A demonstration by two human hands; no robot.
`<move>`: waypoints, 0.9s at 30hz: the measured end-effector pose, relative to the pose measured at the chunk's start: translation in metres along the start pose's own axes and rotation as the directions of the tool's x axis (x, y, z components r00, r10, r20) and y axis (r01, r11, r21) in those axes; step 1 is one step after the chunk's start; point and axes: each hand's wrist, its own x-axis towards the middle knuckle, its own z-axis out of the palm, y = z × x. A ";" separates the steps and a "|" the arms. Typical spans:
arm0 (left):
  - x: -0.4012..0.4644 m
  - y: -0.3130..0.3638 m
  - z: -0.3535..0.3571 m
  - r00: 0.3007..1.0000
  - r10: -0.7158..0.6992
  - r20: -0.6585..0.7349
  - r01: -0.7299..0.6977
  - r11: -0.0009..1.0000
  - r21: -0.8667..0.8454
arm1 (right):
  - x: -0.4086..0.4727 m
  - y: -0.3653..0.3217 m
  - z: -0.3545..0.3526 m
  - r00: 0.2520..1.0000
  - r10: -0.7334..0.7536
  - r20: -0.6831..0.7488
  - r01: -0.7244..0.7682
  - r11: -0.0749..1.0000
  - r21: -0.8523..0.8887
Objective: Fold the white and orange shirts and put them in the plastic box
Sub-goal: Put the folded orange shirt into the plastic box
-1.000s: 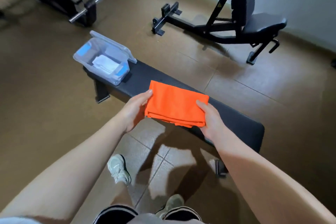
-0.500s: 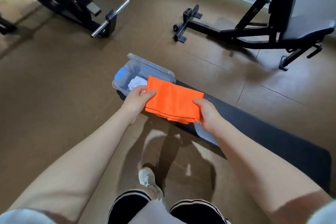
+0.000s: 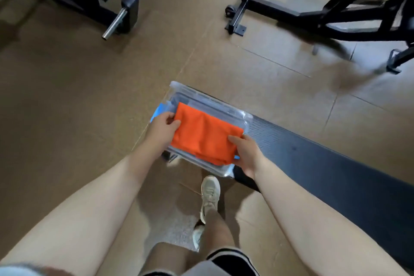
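Observation:
The folded orange shirt [image 3: 205, 135] lies flat over the open clear plastic box [image 3: 224, 171], covering most of its inside. My left hand [image 3: 161, 131] grips the shirt's left edge, thumb on top. My right hand [image 3: 246, 154] holds its near right corner. The box stands on the left end of a black bench [image 3: 324, 159], its clear lid [image 3: 208, 102] tipped back behind it and a blue latch [image 3: 158, 112] showing at the left. The white shirt is hidden under the orange one.
A black weight machine with a chrome bar [image 3: 128, 4] stands at the back left. Another black frame [image 3: 313, 13] spreads across the back right floor. My legs and white shoe [image 3: 209, 195] are just below the box, on brown floor tiles.
Both hands have carried the orange shirt from the bench leftward and lowered it over the box; the white shirt seen inside before is now covered.

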 end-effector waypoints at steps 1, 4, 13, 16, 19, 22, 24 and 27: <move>0.018 -0.004 0.001 1.000 -0.013 0.021 0.012 1.000 0.027 | 0.018 -0.001 0.008 0.999 0.015 -0.028 -0.015 1.000 0.012; 0.067 -0.020 0.015 0.996 -0.057 0.071 0.049 0.993 0.108 | 0.070 0.000 0.028 0.987 0.048 -0.151 -0.048 0.999 0.006; 0.133 -0.078 0.064 0.981 -0.090 0.174 0.012 0.914 0.406 | 0.165 0.045 0.038 0.882 0.034 -0.469 -0.263 0.862 -0.433; 0.137 -0.092 0.063 0.975 -0.039 0.217 -0.067 0.884 0.463 | 0.158 0.052 0.046 0.871 -0.088 -0.484 -0.240 0.783 -0.574; 0.127 -0.087 0.052 0.961 0.018 0.276 -0.147 0.878 0.455 | 0.129 0.048 0.055 0.886 -0.294 -0.358 -0.113 0.613 -0.782; 0.109 -0.071 0.030 0.945 0.078 0.318 -0.209 0.892 0.402 | 0.084 0.026 0.058 0.860 -0.467 -0.205 0.024 0.438 -0.898; 0.097 -0.060 0.012 0.938 0.123 0.323 -0.242 0.901 0.359 | 0.058 0.007 0.061 0.766 -0.638 -0.076 0.189 0.337 -0.922; 0.084 -0.044 -0.014 0.931 0.198 0.308 -0.300 0.894 0.332 | 0.040 -0.019 0.064 0.610 -0.785 0.110 0.307 0.106 -0.946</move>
